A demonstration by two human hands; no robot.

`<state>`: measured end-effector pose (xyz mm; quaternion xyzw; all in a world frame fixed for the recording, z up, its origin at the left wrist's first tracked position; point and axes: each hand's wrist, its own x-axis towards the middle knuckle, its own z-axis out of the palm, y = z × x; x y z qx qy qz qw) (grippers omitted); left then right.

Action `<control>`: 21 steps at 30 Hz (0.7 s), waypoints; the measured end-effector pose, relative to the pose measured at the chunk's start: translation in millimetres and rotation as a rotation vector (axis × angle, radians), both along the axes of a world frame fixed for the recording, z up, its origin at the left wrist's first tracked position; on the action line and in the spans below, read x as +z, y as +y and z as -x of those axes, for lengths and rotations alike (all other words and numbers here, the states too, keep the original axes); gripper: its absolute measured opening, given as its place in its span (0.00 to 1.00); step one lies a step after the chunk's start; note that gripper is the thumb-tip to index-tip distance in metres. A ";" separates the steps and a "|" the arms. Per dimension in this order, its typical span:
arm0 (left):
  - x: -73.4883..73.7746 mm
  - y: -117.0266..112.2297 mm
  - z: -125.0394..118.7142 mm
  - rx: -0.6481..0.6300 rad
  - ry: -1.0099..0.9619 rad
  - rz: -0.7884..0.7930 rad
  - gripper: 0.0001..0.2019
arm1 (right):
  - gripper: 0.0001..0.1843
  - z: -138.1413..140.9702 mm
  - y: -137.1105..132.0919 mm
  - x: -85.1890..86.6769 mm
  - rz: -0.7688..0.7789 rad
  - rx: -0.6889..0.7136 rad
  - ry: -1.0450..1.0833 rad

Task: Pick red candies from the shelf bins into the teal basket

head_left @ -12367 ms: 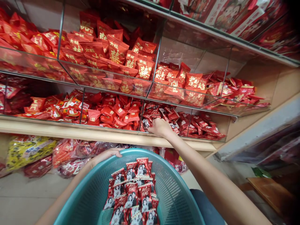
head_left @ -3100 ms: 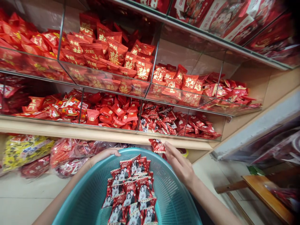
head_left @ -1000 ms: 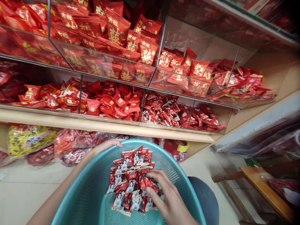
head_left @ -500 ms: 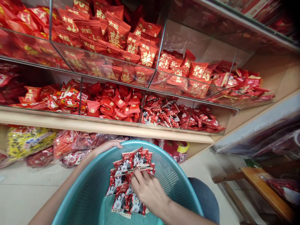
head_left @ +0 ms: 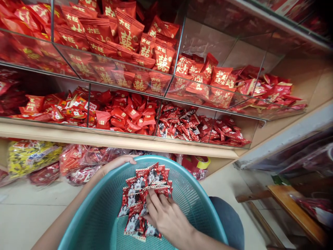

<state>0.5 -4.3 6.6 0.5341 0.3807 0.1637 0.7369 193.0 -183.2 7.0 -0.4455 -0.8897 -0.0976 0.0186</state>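
Note:
A teal plastic basket (head_left: 205, 208) with mesh walls is tilted toward me below the shelves. My left hand (head_left: 118, 165) grips its far left rim, the fingers mostly hidden behind the edge. Small red candy packets (head_left: 134, 222), printed with black-and-white figures, lie in a loose pile inside. Over the right side of that pile is my right hand (head_left: 166, 215), fingers bent down onto the packets and thumb apart from the index finger. The fingertips touch packets; some of the contact is hidden by the hand.
Clear-fronted shelf bins (head_left: 125, 118) hold many red wrapped sweets in two tiers. Beneath the wooden shelf edge (head_left: 78, 137) lie a yellow bag (head_left: 33, 158), red bags and a yellow tape roll (head_left: 203, 162). A wooden stool (head_left: 293, 208) stands at the right.
My right hand has shifted slightly right and down over the pile, and its thumb and fingers have spread. My left hand and the basket stay almost where they were.

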 end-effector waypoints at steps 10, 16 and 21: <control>-0.6 1.5 -1.2 0.006 0.025 -0.050 0.17 | 0.21 -9.6 -7.9 4.6 0.000 0.075 -0.005; -6.6 3.0 1.1 -0.010 0.000 0.023 0.21 | 0.15 -6.7 1.8 -5.7 -0.054 0.036 0.000; -4.4 2.2 2.0 -0.016 -0.003 0.002 0.21 | 0.20 -5.7 1.7 -3.9 -0.065 0.019 0.046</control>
